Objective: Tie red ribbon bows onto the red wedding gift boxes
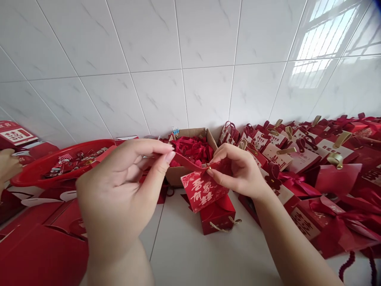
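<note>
A small red gift box [205, 190] with white characters hangs tilted in front of me. My left hand [131, 182] pinches the free end of a red strap [189, 162] between thumb and index finger. At the strap's other end, by a small gold-coloured fastener [208, 167], my right hand [238, 171] grips the strap at the top of the box. Just below and behind it, another red box [218, 216] with a twisted gold cord handle rests on the white tiled surface.
Behind my hands, a cardboard box [210, 141] holds red straps. A red basin [29, 178] of small packets stands left, near another person's hand [8, 167]. Red boxes [44, 254] fill the lower left; many finished-looking gift boxes [306, 153] crowd the right. A tiled wall [205, 91] rises behind.
</note>
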A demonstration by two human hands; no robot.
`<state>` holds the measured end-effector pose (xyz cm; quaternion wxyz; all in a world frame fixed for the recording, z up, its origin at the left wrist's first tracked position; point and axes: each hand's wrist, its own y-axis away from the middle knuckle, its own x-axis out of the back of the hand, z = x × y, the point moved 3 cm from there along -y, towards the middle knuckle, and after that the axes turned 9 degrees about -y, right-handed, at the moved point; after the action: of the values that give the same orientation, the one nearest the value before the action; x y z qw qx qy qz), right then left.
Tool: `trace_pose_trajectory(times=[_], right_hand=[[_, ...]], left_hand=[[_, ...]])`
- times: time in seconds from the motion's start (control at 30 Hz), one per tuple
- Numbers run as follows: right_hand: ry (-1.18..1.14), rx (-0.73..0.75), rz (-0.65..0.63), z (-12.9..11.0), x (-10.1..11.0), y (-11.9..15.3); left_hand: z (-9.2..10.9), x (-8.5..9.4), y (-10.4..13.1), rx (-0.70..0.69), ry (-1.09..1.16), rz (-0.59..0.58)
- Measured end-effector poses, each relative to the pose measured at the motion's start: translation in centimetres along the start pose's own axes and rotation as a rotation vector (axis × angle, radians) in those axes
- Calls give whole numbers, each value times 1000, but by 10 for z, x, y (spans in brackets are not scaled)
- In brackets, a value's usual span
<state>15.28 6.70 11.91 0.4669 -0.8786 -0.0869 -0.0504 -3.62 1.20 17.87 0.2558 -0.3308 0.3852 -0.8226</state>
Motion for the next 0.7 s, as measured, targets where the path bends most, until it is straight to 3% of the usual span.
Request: trace_pose_trajectory(times=[0.1,0.27,0.37,0.53,0.7], right_hand=[[34,144,-10,-14,1,0],[112,252,-32,-36,2,3],[151,258,-62,-42,1,5],[166,274,-106,-45,-1,8],[157,265,-131,-46,-3,7]], left_hand=[[-6,-1,-1,-24,80,-86],[-5,-6,3,-34,286,-273],[-2,-12,5,-39,339,-361],[-4,-22,5,22,447,-606],[-6,-21,4,88,631,-793]])
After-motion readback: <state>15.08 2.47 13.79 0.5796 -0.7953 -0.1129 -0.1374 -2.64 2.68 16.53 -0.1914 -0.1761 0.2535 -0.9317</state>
